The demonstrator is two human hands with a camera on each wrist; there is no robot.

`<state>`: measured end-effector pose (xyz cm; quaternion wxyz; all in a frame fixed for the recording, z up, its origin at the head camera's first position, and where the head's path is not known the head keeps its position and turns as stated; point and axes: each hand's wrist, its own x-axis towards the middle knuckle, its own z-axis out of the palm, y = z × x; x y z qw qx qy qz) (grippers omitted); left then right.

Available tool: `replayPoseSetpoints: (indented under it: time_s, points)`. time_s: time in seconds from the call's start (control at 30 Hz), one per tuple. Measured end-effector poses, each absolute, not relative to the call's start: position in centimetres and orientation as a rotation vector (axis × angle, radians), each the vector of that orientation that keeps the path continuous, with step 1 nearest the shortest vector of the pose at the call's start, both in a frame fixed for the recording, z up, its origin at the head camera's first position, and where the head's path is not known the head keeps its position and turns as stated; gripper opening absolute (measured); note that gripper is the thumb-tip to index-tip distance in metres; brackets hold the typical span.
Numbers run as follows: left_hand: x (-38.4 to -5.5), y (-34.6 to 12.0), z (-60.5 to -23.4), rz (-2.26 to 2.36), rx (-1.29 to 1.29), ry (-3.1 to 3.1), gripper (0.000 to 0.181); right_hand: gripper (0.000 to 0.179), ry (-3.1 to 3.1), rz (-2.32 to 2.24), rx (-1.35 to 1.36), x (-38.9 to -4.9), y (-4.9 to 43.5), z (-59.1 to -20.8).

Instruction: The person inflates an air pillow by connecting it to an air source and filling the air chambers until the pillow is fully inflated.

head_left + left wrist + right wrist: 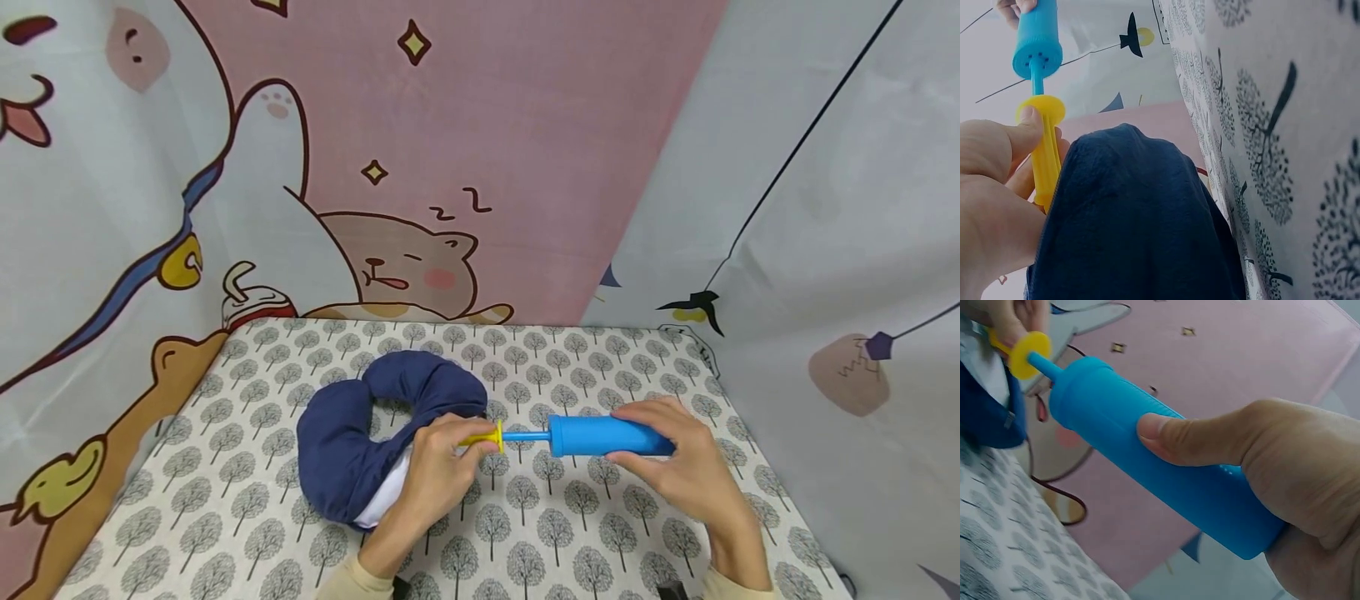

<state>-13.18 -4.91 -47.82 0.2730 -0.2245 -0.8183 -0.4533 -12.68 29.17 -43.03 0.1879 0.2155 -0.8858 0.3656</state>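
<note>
A blue hand pump (pixel 592 436) is held level above the table, its thin blue rod partly drawn out of the barrel. My right hand (pixel 693 458) grips the barrel, thumb along its near side in the right wrist view. The yellow nozzle (pixel 1047 156) at the rod's end is pinched between the thumb and fingers of my left hand (pixel 438 471). Behind and beside the left hand lies a navy U-shaped neck pillow (pixel 337 442), with a white patch (pixel 388 492) on its near side. The left hand hides part of the pillow and of the yellow piece.
The pillow and hands are over a table covered with a tree-print cloth (pixel 255 500). A cartoon-printed curtain (pixel 525 167) hangs behind the table and along both sides. A dark cable (pixel 847 583) shows at the lower right edge.
</note>
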Motion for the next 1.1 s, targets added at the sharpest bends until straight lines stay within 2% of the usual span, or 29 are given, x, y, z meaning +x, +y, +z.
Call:
replayPoseSetpoints:
  time_s: [0.5,1.1]
  points:
    - [-13.1,-4.7,-47.9,-1.239,-0.647,-2.174,0.026,0.060,-2.413,0.906,0.778,-13.4,24.7,-44.1]
    - [-13.5,-5.2,-48.0,-1.234,-0.676,-2.168,0.027,0.062,-2.562,0.990,0.542,-12.4,32.0,-43.0]
